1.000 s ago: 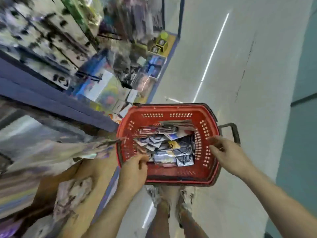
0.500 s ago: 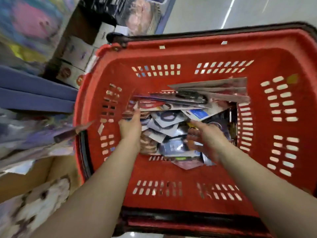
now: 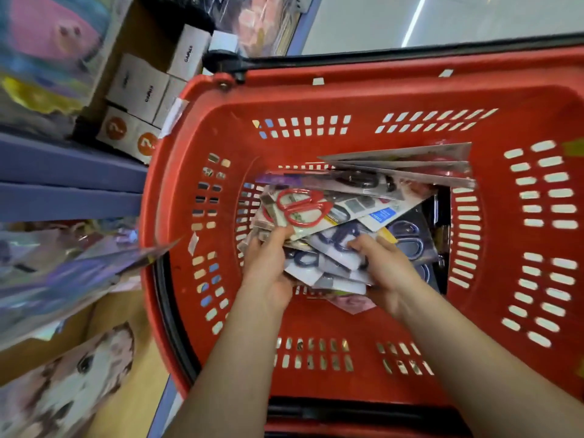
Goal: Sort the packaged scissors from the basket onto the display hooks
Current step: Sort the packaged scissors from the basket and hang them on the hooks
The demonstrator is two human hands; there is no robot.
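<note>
The job looks barely begun. The basket (image 3: 347, 90) fills most of the view, and a loose heap of packs (image 3: 357, 213) lies on its floor, fanned and overlapping. A red pair (image 3: 300, 206) sits on top at the heap's 10 o'clock, and dark-handled ones lie at its 3 o'clock. No hooks are in view, so nothing shows whether any pack has been hung.

Both hands are down in the heap. The left grip (image 3: 268, 263), at the heap's 8 o'clock, has its fingers curled round the edge of a small bundle just below the red pair. The right grip (image 3: 390, 273), at 5 o'clock, holds a sheaf of white-carded packs, its thumb pressed on top and its fingers tucked out of sight underneath. Neither bundle is clear of the heap; both touch the packs around them.

My reading is that this is the gathering step, with a handful being taken up or squared. Still to do: lift it out, turn to the display, match each pack to its hook and thread the hang-hole on. That then repeats for the rest of the heap.

A shelf (image 3: 63, 172) edge and small boxes (image 3: 142, 90) stand just beside the basket at 9 to 11 o'clock.
</note>
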